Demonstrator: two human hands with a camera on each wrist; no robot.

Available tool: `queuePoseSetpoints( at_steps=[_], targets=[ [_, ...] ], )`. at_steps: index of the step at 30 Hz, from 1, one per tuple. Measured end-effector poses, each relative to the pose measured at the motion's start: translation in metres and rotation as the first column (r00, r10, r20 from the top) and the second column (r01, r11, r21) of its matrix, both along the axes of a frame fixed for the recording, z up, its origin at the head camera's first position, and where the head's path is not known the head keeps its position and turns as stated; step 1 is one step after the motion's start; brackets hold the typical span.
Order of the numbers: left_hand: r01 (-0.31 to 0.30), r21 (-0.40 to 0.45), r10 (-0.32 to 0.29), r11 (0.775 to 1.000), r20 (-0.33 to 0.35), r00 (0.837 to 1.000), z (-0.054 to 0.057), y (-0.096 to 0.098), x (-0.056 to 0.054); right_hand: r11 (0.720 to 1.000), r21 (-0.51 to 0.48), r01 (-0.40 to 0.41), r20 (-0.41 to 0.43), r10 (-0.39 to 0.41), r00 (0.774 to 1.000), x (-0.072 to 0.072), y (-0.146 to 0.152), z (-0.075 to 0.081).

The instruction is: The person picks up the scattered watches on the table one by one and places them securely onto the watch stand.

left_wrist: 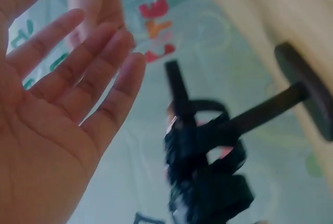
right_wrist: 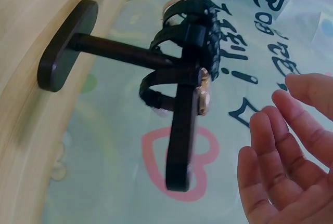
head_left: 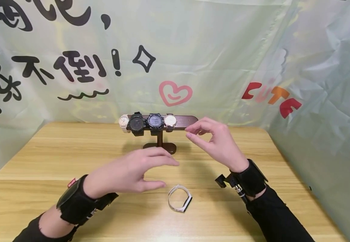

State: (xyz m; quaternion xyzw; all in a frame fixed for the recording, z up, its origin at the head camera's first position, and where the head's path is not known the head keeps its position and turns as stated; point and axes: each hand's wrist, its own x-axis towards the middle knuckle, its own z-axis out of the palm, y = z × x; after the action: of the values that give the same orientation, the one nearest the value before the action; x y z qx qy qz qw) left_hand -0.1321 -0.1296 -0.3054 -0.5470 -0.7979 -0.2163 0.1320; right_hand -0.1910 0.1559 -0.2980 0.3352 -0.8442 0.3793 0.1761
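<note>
A dark wooden watch stand [head_left: 187, 122] stands toward the back of the table. Side by side on its bar sit a white-strapped watch [head_left: 123, 121], two chunky black watches [head_left: 137, 124] and a gold-rimmed watch [head_left: 170, 121] nearest the bar's bare right end. My right hand [head_left: 218, 141] hovers by that end, fingers loosely bent and holding nothing. In front of the stand my left hand [head_left: 129, 171] hangs over the table, fingers extended, palm empty in the left wrist view. A white fitness band [head_left: 179, 199] lies on the table, just right of the left thumb.
The wooden table [head_left: 72, 151] carries the stand and the band. Behind and to the right hangs a pale green cloth [head_left: 217, 67] with printed lettering and a pink heart [head_left: 175, 93]. Black wrist straps [head_left: 249, 178] with small cameras sit on both wrists.
</note>
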Motion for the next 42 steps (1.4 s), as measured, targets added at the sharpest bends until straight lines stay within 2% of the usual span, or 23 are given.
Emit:
queuePoseSetpoints(
  at_steps=[9, 18, 23, 32, 42],
  targets=[
    [0.014, -0.129, -0.012, 0.992, 0.016, 1.0, -0.036, 0.02, -0.002, 0.993, 0.068, -0.094, 0.0, 0.094, 0.996, 0.014, -0.003, 0.008],
    [0.001, -0.201, 0.001, 0.98, 0.011, 1.0, -0.054, 0.034, -0.001, 0.983, 0.106, -0.15, -0.007, 0.152, 0.988, 0.022, -0.008, 0.011],
    [0.005, -0.246, 0.011, 0.969, 0.062, 0.998, -0.062, 0.037, 0.002, 0.976, 0.118, -0.182, -0.002, 0.183, 0.983, 0.025, -0.013, 0.009],
    [0.023, -0.292, 0.03, 0.956, 0.178, 0.984, -0.069, 0.043, 0.004, 0.967, 0.151, -0.204, 0.012, 0.204, 0.979, 0.027, -0.015, 0.005],
    [0.039, -0.286, 0.018, 0.957, 0.193, 0.981, -0.072, 0.043, 0.003, 0.958, 0.157, -0.238, 0.03, 0.237, 0.971, 0.027, -0.018, 0.002]
  ],
)
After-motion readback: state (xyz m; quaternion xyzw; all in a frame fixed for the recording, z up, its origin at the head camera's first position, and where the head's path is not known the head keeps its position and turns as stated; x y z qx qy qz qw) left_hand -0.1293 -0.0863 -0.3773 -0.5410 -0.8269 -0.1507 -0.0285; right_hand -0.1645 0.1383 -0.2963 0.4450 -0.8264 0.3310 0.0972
